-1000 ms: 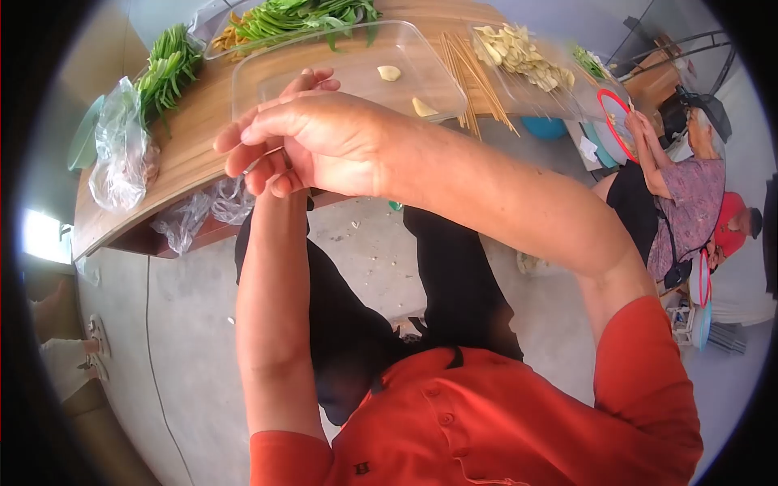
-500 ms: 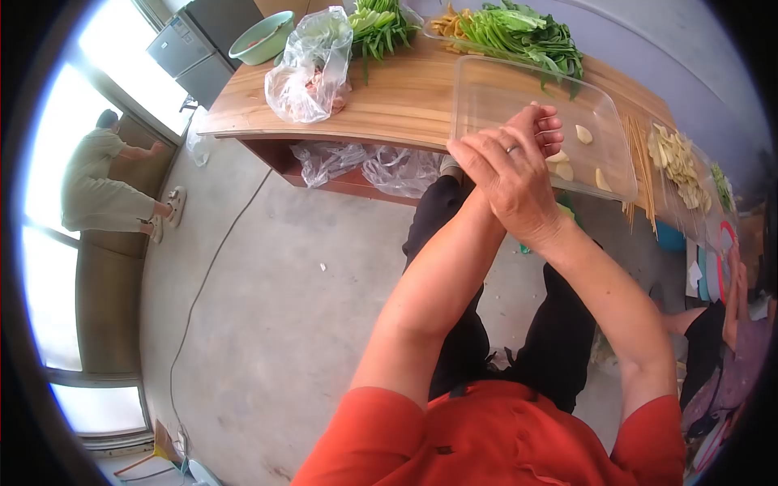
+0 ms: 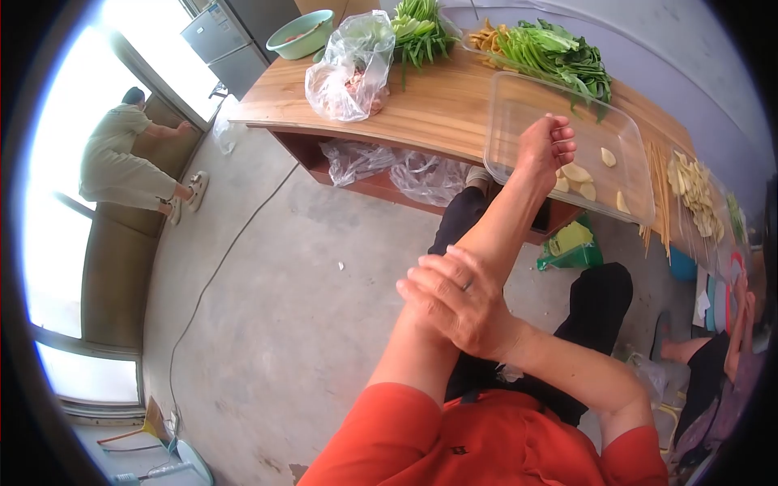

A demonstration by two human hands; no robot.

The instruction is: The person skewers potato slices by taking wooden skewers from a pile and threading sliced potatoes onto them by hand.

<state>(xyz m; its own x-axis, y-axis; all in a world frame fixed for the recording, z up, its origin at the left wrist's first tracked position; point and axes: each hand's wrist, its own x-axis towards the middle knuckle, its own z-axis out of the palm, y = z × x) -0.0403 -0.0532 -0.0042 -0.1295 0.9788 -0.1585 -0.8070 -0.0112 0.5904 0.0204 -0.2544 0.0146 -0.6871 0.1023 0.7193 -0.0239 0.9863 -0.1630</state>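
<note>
My left hand (image 3: 548,147) is raised over the near-left part of a clear plastic tray (image 3: 559,91), its fingers loosely curled and nothing visible in them. Around my left forearm (image 3: 506,223), just below the elbow, my right hand (image 3: 463,301) is wrapped, a ring on one finger. Several pale slices (image 3: 576,172) lie in the tray beside my left hand. Bamboo skewers (image 3: 656,194) rest to the right of the tray, with a pile of pale slices (image 3: 695,194) past them.
Leafy greens (image 3: 559,57), a bag of meat (image 3: 352,85) and a green basin (image 3: 301,34) stand on the wooden table (image 3: 438,101). A cable (image 3: 235,239) crosses the floor. One person (image 3: 126,154) bends at the left; another person's arm (image 3: 733,332) shows at the right.
My right hand has slid down my left arm from the wrist to the forearm near the elbow. My left hand now shows uncovered. The view has shifted slightly.
</note>
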